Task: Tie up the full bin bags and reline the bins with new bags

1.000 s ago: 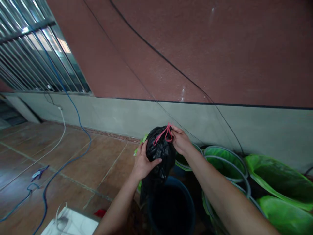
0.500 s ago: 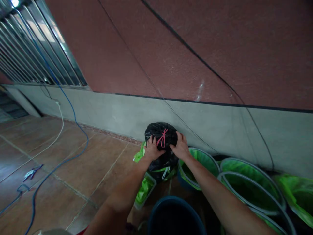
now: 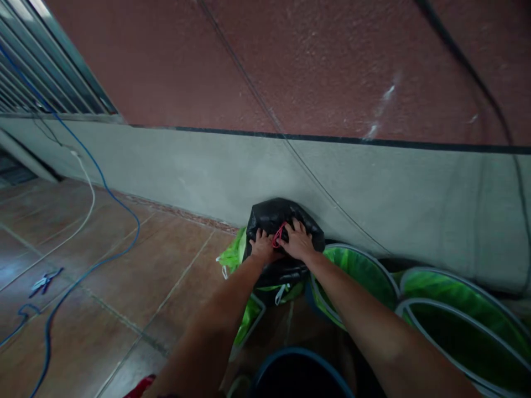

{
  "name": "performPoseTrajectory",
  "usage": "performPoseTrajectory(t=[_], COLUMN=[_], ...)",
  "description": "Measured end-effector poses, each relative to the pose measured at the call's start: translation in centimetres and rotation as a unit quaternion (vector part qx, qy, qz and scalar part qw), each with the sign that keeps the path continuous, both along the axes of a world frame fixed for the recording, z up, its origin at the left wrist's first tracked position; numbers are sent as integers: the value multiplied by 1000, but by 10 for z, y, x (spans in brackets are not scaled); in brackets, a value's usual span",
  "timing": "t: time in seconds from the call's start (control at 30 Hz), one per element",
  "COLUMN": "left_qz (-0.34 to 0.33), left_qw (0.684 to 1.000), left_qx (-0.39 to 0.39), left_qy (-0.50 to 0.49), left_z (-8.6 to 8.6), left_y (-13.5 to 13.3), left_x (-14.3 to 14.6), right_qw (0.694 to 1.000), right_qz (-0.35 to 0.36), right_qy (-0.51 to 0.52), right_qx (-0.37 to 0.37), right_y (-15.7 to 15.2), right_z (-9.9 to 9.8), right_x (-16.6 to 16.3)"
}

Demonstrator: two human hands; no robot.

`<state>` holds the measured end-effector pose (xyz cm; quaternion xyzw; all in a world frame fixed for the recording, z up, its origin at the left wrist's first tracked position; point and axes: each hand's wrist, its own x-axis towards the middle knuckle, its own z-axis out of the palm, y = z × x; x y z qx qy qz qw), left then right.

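Note:
A black plastic bag bulges up against the grey foot of the wall, tied or crossed by a pink string at its top. My left hand lies on the bag's left part, fingers spread. On the right side of the string, my right hand presses on the bag with its fingers apart. Neither hand is wrapped round anything. Bright green plastic with a white tie shows along the bag's left and lower edges. What lies inside the bag is hidden.
Green-lined round bins stand along the wall at right, with another liner beyond. A dark blue bucket is nearest me. On the tiled floor at left lie a blue hose, a white cable and pliers.
My right hand has moved from the bag's right edge onto its top, close to the string. The bag's top looks flatter and wider. My view has shifted closer.

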<state>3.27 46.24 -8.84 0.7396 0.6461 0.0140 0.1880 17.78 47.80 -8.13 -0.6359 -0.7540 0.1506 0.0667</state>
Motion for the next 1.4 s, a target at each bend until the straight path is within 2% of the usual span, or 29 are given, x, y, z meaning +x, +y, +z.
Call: performPoseTrajectory(t=[0.2,0.33,0.43,0.57,0.67,0.73,0.8,0.87,0.97,1.03,1.13,1.2,1.3,1.4], left_qz=[2,8,0,-8,-10,-6,11,46,150,208,276,305,320,311], left_qw=[1000,999,999,1000,996,984,967,949,922,905,893,881,876,893], left_qx=[-20,-41,-47,1,41,69,93,89,34,-21,-88,-154,-215,-217], left_qy=[7,11,11,2,-80,-164,-239,-298,-356,-370,-345,-328,-289,-242], left_z=[-27,-30,-21,0,17,23,24,17,-7,-29,-59,-72,-86,-99], left_y=[5,7,5,-4,-18,-31,-50,-75,-120,-155,-207,-239,-271,-283], left_x=[-5,-6,-9,-20,-37,-52,-70,-89,-116,-130,-140,-140,-135,-132], right_qw=[1000,999,998,996,984,965,941,916,855,841,850,867,893,910], right_qz=[1,8,16,19,14,2,-33,-107,-258,-303,-332,-330,-318,-299], right_qy=[6,10,24,85,168,236,296,348,436,444,408,372,317,286], right_qx=[-24,-47,-56,-4,61,118,162,170,111,67,5,-27,-37,-32], right_y=[6,6,2,-13,-30,-47,-71,-107,-182,-240,-318,-353,-380,-384], right_z=[-27,-26,-13,11,26,31,30,21,-7,-30,-56,-65,-70,-76], right_x=[-7,-7,-5,3,14,25,38,52,67,73,78,81,84,84])
